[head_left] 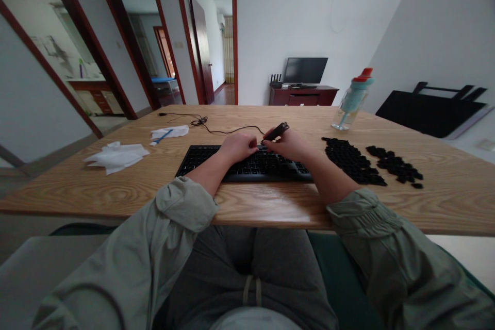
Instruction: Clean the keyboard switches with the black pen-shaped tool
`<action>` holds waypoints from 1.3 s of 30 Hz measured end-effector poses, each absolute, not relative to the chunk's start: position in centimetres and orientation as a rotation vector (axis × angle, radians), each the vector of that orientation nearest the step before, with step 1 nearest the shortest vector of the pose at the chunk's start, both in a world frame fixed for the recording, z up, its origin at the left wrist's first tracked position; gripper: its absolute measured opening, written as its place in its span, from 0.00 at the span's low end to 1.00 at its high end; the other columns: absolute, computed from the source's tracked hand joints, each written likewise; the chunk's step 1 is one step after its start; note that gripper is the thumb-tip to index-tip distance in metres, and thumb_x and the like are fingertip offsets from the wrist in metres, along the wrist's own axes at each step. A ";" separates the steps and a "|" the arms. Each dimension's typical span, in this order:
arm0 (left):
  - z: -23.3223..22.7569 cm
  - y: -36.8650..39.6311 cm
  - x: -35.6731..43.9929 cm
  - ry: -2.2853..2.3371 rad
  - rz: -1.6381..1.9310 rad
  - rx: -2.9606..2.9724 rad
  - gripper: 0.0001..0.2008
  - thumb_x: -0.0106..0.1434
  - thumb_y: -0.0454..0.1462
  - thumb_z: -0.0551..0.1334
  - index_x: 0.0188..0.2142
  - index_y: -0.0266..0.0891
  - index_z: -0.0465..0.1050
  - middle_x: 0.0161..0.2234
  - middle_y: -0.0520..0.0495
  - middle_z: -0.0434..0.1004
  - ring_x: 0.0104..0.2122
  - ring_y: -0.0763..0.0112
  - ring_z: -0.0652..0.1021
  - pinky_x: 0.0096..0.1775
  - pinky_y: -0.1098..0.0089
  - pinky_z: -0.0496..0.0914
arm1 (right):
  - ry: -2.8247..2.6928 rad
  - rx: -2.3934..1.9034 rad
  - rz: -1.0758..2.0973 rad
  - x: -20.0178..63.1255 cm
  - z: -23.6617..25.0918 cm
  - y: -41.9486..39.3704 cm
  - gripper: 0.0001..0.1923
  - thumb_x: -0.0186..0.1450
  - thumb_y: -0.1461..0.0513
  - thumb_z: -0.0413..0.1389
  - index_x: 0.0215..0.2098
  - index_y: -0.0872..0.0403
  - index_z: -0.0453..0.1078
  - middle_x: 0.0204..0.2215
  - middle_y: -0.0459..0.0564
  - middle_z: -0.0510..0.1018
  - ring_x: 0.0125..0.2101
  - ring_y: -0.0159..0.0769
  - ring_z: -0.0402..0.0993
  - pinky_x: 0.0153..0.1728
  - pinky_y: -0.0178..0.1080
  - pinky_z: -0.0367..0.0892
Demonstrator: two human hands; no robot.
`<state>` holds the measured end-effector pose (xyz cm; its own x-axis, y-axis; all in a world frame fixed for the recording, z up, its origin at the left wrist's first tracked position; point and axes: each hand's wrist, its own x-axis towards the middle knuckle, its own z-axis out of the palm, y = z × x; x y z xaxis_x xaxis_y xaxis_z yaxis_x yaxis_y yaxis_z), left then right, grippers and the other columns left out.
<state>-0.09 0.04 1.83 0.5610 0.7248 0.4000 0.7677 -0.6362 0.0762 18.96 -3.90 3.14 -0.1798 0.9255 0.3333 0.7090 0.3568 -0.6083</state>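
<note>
A black keyboard (255, 164) lies near the table's front edge, and many of its keycaps appear to be off. Both hands are over its upper middle part. My right hand (290, 143) is closed around a dark, thick-handled tool (277, 131), whose lower end points down at the keyboard's top rows; its kind is unclear. Close beside it, my left hand (240, 147) rests on the keyboard with fingers curled together, and whatever they may pinch is hidden. Right of the keyboard are a large patch of black keycaps (350, 160) and a smaller group of keycaps (396, 164).
White crumpled tissue (118, 157) lies at left; behind it a blue stick-like tool (162, 136) rests on another tissue (178, 131). The keyboard's cable (199, 121) runs along the back. A water bottle (351, 103) with red lid stands at back right on the wooden table (263, 203).
</note>
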 end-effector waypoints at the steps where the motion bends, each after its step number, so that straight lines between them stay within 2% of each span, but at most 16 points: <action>1: 1.9 0.0 -0.1 -1.281 -0.612 -2.681 0.09 0.60 0.43 0.62 0.35 0.42 0.78 0.36 0.47 0.80 0.37 0.65 0.77 0.35 0.69 0.66 | -1.959 -1.411 0.415 18.9 3.2 -3.9 0.11 0.60 0.59 0.59 0.40 0.54 0.74 0.31 0.50 0.79 0.30 0.36 0.73 0.31 0.36 0.64; 7: 1.8 0.0 -0.2 -1.292 -0.604 -2.675 0.09 0.60 0.44 0.63 0.35 0.43 0.77 0.36 0.48 0.80 0.36 0.66 0.77 0.36 0.69 0.67 | -2.007 -1.290 0.423 18.8 3.1 -3.7 0.10 0.60 0.60 0.58 0.39 0.55 0.74 0.36 0.52 0.79 0.32 0.36 0.73 0.35 0.37 0.67; 13: 1.8 0.0 -0.3 -1.289 -0.626 -2.671 0.09 0.60 0.44 0.63 0.34 0.42 0.76 0.36 0.48 0.80 0.35 0.66 0.77 0.35 0.70 0.66 | -2.010 -1.255 0.410 19.0 2.9 -3.2 0.09 0.60 0.60 0.57 0.38 0.55 0.74 0.35 0.52 0.79 0.33 0.36 0.73 0.35 0.36 0.67; 18: 1.5 0.4 -0.1 -1.215 -0.671 -2.693 0.07 0.61 0.41 0.62 0.35 0.43 0.77 0.37 0.48 0.80 0.36 0.66 0.77 0.37 0.69 0.67 | -1.935 -1.472 0.326 19.1 3.1 -3.2 0.12 0.61 0.56 0.57 0.34 0.57 0.74 0.30 0.52 0.79 0.29 0.38 0.73 0.28 0.36 0.63; 22: 1.3 0.6 -0.1 -1.046 -0.656 -2.759 0.09 0.63 0.37 0.58 0.38 0.44 0.78 0.39 0.48 0.79 0.39 0.67 0.77 0.40 0.69 0.68 | -1.897 -1.507 0.391 19.0 3.2 -3.1 0.12 0.61 0.56 0.57 0.34 0.58 0.74 0.26 0.52 0.79 0.25 0.37 0.72 0.24 0.35 0.61; 28: 1.1 1.0 -0.3 -0.996 -0.645 -2.783 0.11 0.64 0.39 0.57 0.38 0.43 0.79 0.37 0.48 0.78 0.37 0.69 0.76 0.40 0.70 0.68 | -1.859 -1.356 0.434 18.6 3.1 -3.1 0.12 0.61 0.59 0.58 0.40 0.57 0.75 0.36 0.54 0.81 0.33 0.37 0.76 0.33 0.36 0.68; 32: 1.0 1.1 -0.2 -0.998 -0.670 -2.748 0.12 0.65 0.40 0.57 0.37 0.43 0.79 0.35 0.48 0.77 0.36 0.69 0.76 0.38 0.70 0.67 | -1.862 -1.306 0.406 18.6 2.9 -2.9 0.10 0.60 0.61 0.59 0.39 0.56 0.75 0.37 0.54 0.81 0.35 0.38 0.76 0.38 0.38 0.69; 39: 1.1 0.5 0.4 -1.097 -0.669 -2.740 0.13 0.65 0.40 0.56 0.38 0.43 0.80 0.38 0.46 0.79 0.37 0.68 0.76 0.38 0.69 0.68 | -1.651 -1.230 0.748 18.7 2.6 -2.5 0.10 0.59 0.63 0.60 0.40 0.57 0.71 0.36 0.54 0.79 0.34 0.36 0.76 0.33 0.38 0.74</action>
<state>0.42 0.48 1.14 0.6406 0.6288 0.4407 0.6795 -0.7315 0.0559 18.73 -2.50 2.61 -0.0826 0.9471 0.3102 0.3910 0.3171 -0.8640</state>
